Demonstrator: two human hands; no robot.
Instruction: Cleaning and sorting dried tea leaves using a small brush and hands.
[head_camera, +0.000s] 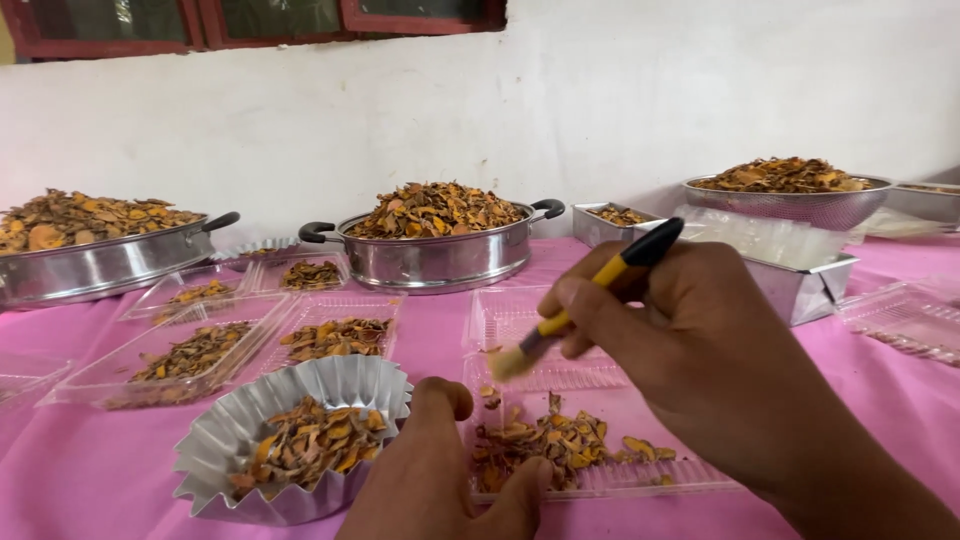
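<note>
I have one view only, from the camera on the person's head. It looks forward and down across the pink-covered table (90, 470) toward the white wall (600, 90). It sits close: both hands fill the lower frame, cut off by its bottom edge.

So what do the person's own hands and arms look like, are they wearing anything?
Both are bare. The left hand and right hand have no gloves, rings or watch showing, and no sleeve reaches the visible wrists or the right forearm. Nails are short and unpainted.
</note>
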